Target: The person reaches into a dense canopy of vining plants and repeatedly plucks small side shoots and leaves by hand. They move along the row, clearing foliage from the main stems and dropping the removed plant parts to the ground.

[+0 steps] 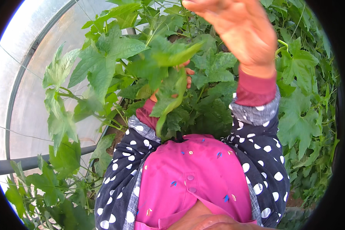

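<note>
Broad lobed leaves of a climbing plant fill the space before me. My left hand is in among them, mostly covered by blurred leaves; its fingertips show curled beside a leaf, and whether it grips anything is hidden. My right hand is raised at the top of the view, palm showing, blurred by motion. Its fingers run partly past the top edge, and no object shows in the visible palm. The nearest things to it are the leaves behind and below it.
A curved greenhouse frame rib with translucent sheeting stands at the left, crossed by a dark horizontal pipe and thin wires. Dense vines rise along the right. More leafy stems spread at lower left, near bare soil.
</note>
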### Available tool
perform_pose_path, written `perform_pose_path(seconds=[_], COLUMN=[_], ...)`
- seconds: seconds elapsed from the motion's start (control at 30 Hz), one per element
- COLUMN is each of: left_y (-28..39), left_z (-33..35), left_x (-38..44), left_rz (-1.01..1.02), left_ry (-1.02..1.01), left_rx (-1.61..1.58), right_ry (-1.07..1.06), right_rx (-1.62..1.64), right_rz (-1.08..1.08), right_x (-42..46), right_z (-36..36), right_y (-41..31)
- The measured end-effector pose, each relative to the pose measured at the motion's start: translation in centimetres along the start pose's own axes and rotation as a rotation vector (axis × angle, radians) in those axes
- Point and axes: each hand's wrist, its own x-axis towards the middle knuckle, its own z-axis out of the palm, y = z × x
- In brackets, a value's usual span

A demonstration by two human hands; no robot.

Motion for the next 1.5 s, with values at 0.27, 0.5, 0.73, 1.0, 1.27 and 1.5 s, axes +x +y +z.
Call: perform_pose_path(seconds=[0.27,0.5,0.73,1.0,1.27,1.5], left_y=[-0.2,0.9,4.2,7.2,6.9,8.0], left_z=[-0.9,1.0,7.0,12.1,13.2,15.4], left_x=[0.6,5.4,6.3,6.2,9.1,8.3], left_rz=[0.064,0.126,0.109,-0.015,0.151,0.158], left_ry=[-0.03,0.01,0.028,0.038,-0.065,-0.126], left_rx=[-0.338,-0.041,-0.099,-0.09,-0.073,-0.044], right_ry=[0.73,0.431,0.119,0.497,0.167,0.157], right_rx=[-0.919,-0.981,-1.491,-0.773,-1.666,-2.048], right_rz=[-0.232,0.011,-0.144,0.189,0.036,0.012], right_x=[-7.7,-8.1,-6.1,-6.2,-6.7,-6.8], right_z=[-4.1,0.0,0.4,0.3,2.7,3.7], right_y=[-3.7,1.7,1.4,-0.5,0.2,-1.2])
